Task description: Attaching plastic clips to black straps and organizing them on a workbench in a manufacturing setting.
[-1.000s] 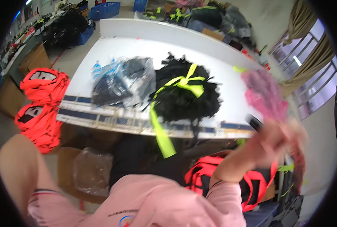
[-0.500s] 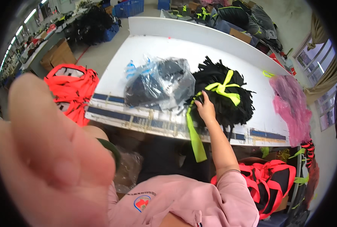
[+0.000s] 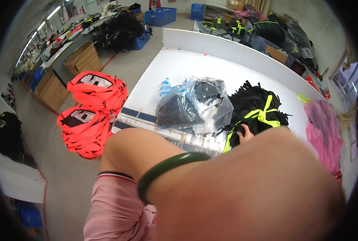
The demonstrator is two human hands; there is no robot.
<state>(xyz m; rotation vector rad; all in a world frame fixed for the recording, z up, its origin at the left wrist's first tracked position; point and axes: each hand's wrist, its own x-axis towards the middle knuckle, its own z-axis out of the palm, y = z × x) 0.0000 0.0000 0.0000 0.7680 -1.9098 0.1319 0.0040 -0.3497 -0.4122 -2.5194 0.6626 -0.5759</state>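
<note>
Close in front of the view my left hand (image 3: 247,180) fills the lower right, large and blurred, with a dark green bangle (image 3: 163,169) round its wrist. Its fingers cannot be made out. Behind it, the fingers of my right hand (image 3: 246,135) curl at the near left edge of a bundle of black straps (image 3: 249,95); that forearm is hidden. A neon yellow ribbon (image 3: 263,115) is tied in a bow round the bundle. Touching the bundle's left side lies a clear plastic bag (image 3: 195,116) with dark contents.
The white table (image 3: 147,86) has a raised back board (image 3: 227,41). Pink plastic film (image 3: 322,124) hangs at its right end. Stacked neon red-orange bags (image 3: 91,124) stand left of the table. Cardboard boxes (image 3: 84,57) and a blue crate (image 3: 160,17) are farther back.
My left hand has swept from the left to the lower right across the view, covering my right forearm. The view has shifted left. My right hand remains at the black bundle.
</note>
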